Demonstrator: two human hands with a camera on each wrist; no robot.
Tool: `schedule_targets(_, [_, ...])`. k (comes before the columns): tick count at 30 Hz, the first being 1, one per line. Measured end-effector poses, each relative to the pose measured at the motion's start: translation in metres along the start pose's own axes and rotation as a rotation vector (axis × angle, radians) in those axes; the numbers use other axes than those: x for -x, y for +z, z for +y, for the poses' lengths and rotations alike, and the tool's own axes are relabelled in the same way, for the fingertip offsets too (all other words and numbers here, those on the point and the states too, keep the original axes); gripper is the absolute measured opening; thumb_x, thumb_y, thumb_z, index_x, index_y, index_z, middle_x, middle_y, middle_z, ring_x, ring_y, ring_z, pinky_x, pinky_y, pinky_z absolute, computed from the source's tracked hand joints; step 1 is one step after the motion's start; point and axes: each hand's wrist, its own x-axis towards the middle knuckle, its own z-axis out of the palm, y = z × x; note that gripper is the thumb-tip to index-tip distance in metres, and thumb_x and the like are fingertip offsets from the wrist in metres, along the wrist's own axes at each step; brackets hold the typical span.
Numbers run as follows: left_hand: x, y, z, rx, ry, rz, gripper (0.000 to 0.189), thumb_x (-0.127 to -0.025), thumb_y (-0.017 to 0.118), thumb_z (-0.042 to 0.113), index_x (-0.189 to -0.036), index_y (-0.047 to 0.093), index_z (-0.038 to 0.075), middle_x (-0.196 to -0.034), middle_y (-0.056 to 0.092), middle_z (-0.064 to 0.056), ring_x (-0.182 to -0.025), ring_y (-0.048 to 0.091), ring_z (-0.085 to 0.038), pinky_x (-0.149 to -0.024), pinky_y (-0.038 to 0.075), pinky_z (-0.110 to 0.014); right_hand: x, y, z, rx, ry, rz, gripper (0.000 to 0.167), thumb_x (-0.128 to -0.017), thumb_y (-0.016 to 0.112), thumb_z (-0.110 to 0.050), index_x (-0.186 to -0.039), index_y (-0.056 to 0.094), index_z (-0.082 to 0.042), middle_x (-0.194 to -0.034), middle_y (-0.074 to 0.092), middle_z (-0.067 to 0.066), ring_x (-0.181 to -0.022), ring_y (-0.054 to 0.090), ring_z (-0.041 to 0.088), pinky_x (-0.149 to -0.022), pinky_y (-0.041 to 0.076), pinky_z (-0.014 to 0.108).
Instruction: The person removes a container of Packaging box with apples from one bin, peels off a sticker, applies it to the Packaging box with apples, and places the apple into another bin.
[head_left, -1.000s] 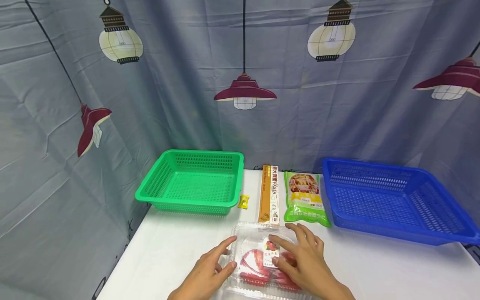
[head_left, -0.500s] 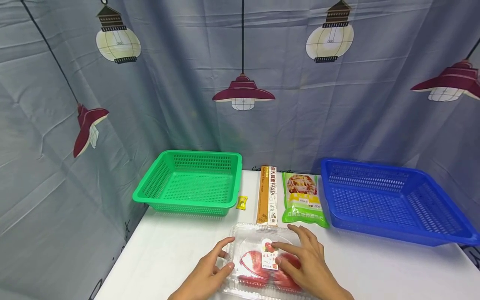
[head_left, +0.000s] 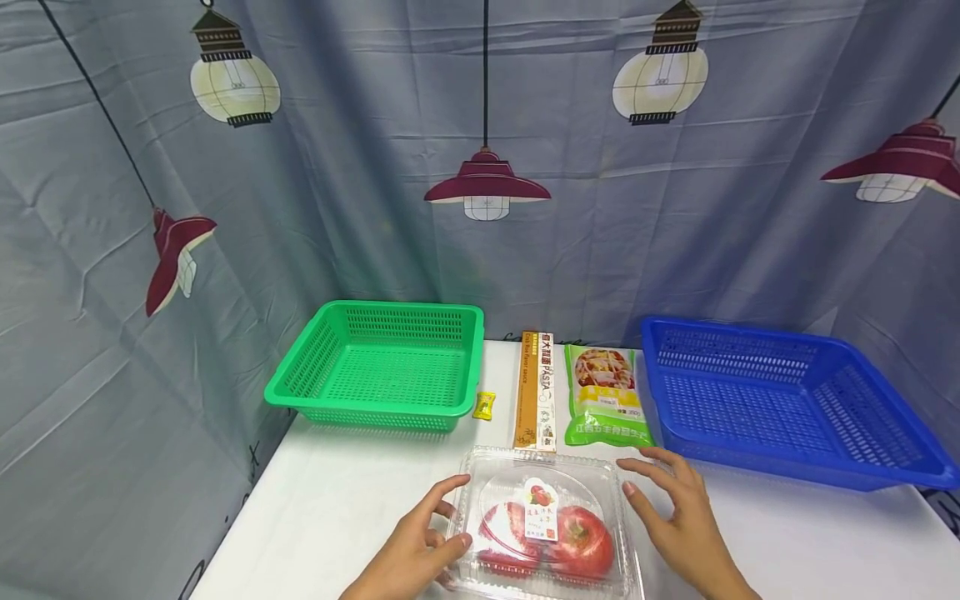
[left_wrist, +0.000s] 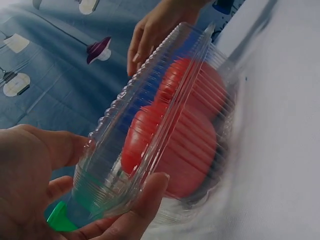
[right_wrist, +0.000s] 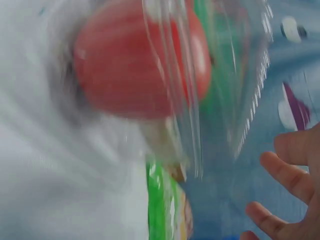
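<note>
A clear plastic clamshell box [head_left: 555, 557] with a white fruit-print label [head_left: 541, 510] lies on the table, its lid down. Inside are two large red tomatoes [head_left: 581, 542], also seen through the wall in the left wrist view [left_wrist: 185, 145]. My left hand [head_left: 420, 537] holds the box at its left side, with thumb and fingers spread along the rim and corner. Just off the right side of the box is my right hand [head_left: 678, 521], its fingers loosely bent with nothing between them; a gap shows between it and the box in the right wrist view.
Behind the box lie a pasta packet [head_left: 535, 392], a green food bag [head_left: 606, 396] and a small yellow wrapped sweet [head_left: 484, 406]. A green basket [head_left: 375, 410] stands back left, a blue basket [head_left: 757, 462] back right. A grey curtain [head_left: 360, 208] hangs behind the table.
My right hand has moved right, off the lid to beside the box, uncovering the right tomato. The left hand stays at the left side.
</note>
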Motion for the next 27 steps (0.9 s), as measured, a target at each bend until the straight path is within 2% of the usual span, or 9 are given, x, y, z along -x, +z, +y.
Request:
schedule_targets(3, [0.000, 0.002, 0.000, 0.028, -0.009, 0.018, 0.068, -0.094, 0.066, 0.016, -0.152, 0.033, 0.026, -0.119, 0.040, -0.021, -0.065, 0.062, -0.015, -0.055, 0.057, -0.039, 0.002, -0.012, 0.012, 0.025, 0.088, 0.028, 0.024, -0.089, 0.071, -0.005, -0.113, 0.071, -0.011, -0.125, 0.055, 0.015, -0.117, 0.043, 0.034, -0.084, 0.032, 0.055])
schedule_targets(6, [0.001, 0.004, 0.000, 0.058, -0.017, 0.035, 0.068, -0.093, 0.067, 0.013, -0.152, 0.035, 0.026, -0.118, 0.038, -0.022, -0.060, 0.059, -0.012, -0.055, 0.057, -0.040, 0.006, -0.024, 0.024, 0.077, 0.181, 0.047, 0.022, -0.094, 0.068, -0.012, -0.115, 0.070, -0.010, -0.125, 0.057, 0.011, -0.117, 0.043, 0.017, -0.082, 0.038, 0.042])
schedule_targets(9, [0.001, 0.005, -0.001, 0.086, -0.016, 0.050, 0.069, -0.092, 0.067, 0.010, -0.152, 0.036, 0.025, -0.116, 0.037, -0.022, -0.058, 0.058, -0.010, -0.055, 0.057, -0.038, 0.009, -0.034, 0.038, 0.100, 0.285, 0.065, 0.024, -0.097, 0.066, -0.021, -0.118, 0.070, -0.010, -0.123, 0.059, 0.005, -0.112, 0.042, 0.001, -0.080, 0.042, 0.027])
schedule_targets(11, [0.001, 0.006, -0.002, 0.095, -0.011, 0.054, 0.069, -0.092, 0.067, 0.009, -0.152, 0.036, 0.025, -0.115, 0.037, -0.021, -0.056, 0.058, -0.010, -0.054, 0.056, -0.035, 0.011, -0.040, 0.048, 0.066, 0.378, 0.080, 0.030, -0.098, 0.064, -0.028, -0.121, 0.068, -0.008, -0.118, 0.061, -0.006, -0.107, 0.042, -0.007, -0.077, 0.042, 0.017])
schedule_targets(14, [0.000, 0.006, -0.004, 0.107, -0.001, 0.062, 0.070, -0.092, 0.066, 0.008, -0.152, 0.036, 0.024, -0.114, 0.038, -0.021, -0.054, 0.057, -0.009, -0.053, 0.055, -0.029, 0.011, -0.049, 0.062, -0.067, 0.531, 0.104, 0.041, -0.099, 0.059, -0.036, -0.125, 0.065, -0.005, -0.109, 0.062, -0.022, -0.100, 0.046, -0.011, -0.074, 0.042, 0.010])
schedule_targets(16, [0.000, 0.006, -0.005, 0.113, 0.006, 0.059, 0.070, -0.092, 0.066, 0.007, -0.153, 0.035, 0.024, -0.114, 0.038, -0.021, -0.053, 0.056, -0.007, -0.052, 0.053, -0.026, 0.011, -0.056, 0.071, -0.199, 0.613, 0.123, 0.046, -0.100, 0.057, -0.039, -0.127, 0.063, -0.002, -0.103, 0.062, -0.027, -0.096, 0.051, -0.010, -0.072, 0.043, 0.010])
schedule_targets(21, [0.000, 0.007, -0.007, 0.131, 0.014, 0.047, 0.071, -0.091, 0.065, 0.006, -0.153, 0.034, 0.021, -0.113, 0.037, -0.020, -0.052, 0.052, -0.005, -0.051, 0.051, -0.022, 0.005, -0.070, 0.088, -0.540, 0.687, 0.170, 0.041, -0.101, 0.052, -0.042, -0.119, 0.067, -0.008, -0.096, 0.070, -0.016, -0.091, 0.062, -0.002, -0.070, 0.048, 0.015])
schedule_targets(24, [0.000, 0.007, -0.007, 0.138, 0.015, 0.045, 0.071, -0.091, 0.065, 0.006, -0.153, 0.034, 0.020, -0.113, 0.037, -0.020, -0.053, 0.052, -0.004, -0.052, 0.050, -0.021, 0.000, -0.075, 0.094, -0.678, 0.709, 0.175, 0.039, -0.100, 0.049, -0.047, -0.110, 0.070, -0.015, -0.095, 0.071, -0.010, -0.089, 0.065, 0.002, -0.071, 0.048, 0.018])
schedule_targets(27, [0.000, 0.008, -0.008, 0.131, 0.015, 0.043, 0.071, -0.092, 0.065, 0.007, -0.153, 0.033, 0.021, -0.114, 0.036, -0.020, -0.051, 0.049, -0.002, -0.051, 0.047, -0.019, -0.003, -0.078, 0.099, -0.819, 0.725, 0.181, 0.041, -0.100, 0.046, -0.049, -0.103, 0.069, -0.015, -0.092, 0.072, -0.005, -0.088, 0.068, 0.007, -0.072, 0.049, 0.022])
